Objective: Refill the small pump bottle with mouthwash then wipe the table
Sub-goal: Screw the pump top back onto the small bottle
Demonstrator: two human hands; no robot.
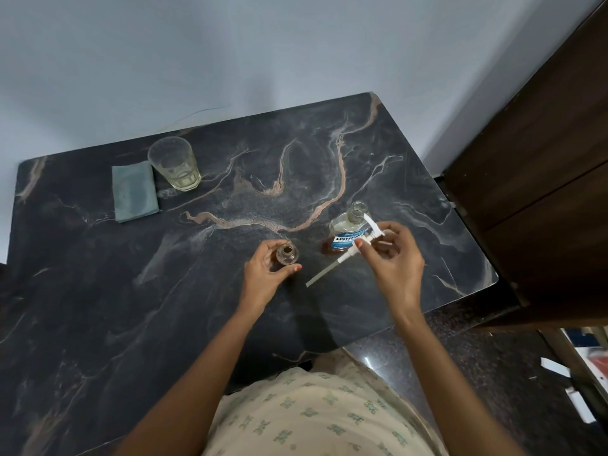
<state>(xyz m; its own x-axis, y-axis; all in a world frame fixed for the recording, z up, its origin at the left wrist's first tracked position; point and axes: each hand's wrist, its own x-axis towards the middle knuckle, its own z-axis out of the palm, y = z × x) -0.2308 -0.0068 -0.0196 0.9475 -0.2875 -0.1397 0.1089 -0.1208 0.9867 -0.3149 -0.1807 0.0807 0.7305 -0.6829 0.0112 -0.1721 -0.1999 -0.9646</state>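
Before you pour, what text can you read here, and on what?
"LISTERI": blue label of the mouthwash bottle, last letters hidden behind the pump head in the right hand.
Smaller print beneath it: too blurred to read.
Nothing else shows text.

Your black marble-look tabletop [98, 291] has pinkish-tan and white veins, and the folded cloth square [135, 192] is dusty grey-green. Blue-and-white label on the clear plastic mouthwash bottle [342, 227], white plastic pump [373, 226], tiny teal motifs on your cream top [312, 419].
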